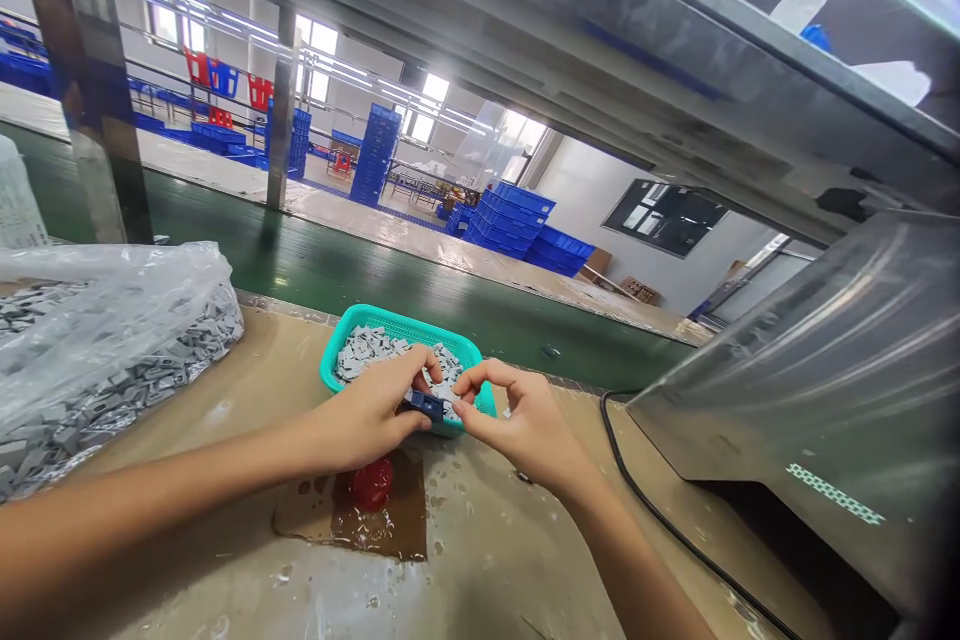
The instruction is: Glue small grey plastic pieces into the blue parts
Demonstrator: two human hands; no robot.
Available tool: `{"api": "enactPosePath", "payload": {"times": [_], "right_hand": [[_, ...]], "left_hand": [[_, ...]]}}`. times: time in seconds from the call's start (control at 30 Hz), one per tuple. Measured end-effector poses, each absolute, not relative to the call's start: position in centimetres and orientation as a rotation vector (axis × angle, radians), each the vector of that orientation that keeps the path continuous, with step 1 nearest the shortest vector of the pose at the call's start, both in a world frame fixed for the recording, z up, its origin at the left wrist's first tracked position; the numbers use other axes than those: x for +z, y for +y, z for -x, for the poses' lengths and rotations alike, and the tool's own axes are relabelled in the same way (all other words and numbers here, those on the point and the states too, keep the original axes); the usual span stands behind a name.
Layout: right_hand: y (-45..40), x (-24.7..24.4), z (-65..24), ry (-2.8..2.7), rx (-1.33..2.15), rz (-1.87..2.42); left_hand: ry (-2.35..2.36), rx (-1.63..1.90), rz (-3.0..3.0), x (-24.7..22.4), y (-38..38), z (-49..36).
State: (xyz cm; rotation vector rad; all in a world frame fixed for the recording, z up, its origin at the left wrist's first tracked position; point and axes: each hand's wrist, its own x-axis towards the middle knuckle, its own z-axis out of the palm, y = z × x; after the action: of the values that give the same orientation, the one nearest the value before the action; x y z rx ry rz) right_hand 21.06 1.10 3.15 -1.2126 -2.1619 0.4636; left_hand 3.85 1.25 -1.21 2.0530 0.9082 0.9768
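Pinches long dark-blue plastic block (426, 405) in left hand (386, 402) over teal plastic basket (328, 366), pointing at nearly closed right hand (525, 425); can't tell if empty.

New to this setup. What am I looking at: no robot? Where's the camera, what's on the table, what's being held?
No robot: these are a person's bare hands, seen from a head-worn camera looking forward and down. The left hand holds a dark blue part. The right hand has its fingertips close by; whether they pinch something is unclear. On the table are a green basket of small grey pieces, a plastic bag of grey pieces and a red lump.
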Motion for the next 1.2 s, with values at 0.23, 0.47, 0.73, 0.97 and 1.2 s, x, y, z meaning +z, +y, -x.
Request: {"api": "enactPosePath", "payload": {"times": [0.23,0.47,0.73,0.97,1.2], "right_hand": [[1.2,2.3,-21.1,-2.209,0.490,1.159],[1.3,2.1,-20.6,-2.204,0.451,1.134],[0.9,2.5,-21.0,-2.191,0.495,1.067],[-0.7,1.4,-20.1,-1.997,0.213,0.986],[-0.8,1.0,-18.5,-1.957,-0.027,0.903]], "left_hand": [[0.922,0.965,-2.104,-1.5,1.3,-3.8],[0.895,1.016,-2.163,-1.3,1.2,-3.9],[0.909,1.098,-2.157,-0.5,1.5,-3.4],[0.719,1.108,-1.413,0.4,1.6,-3.5],[0.461,1.077,-0.816,0.6,0.9,-5.1]]}}
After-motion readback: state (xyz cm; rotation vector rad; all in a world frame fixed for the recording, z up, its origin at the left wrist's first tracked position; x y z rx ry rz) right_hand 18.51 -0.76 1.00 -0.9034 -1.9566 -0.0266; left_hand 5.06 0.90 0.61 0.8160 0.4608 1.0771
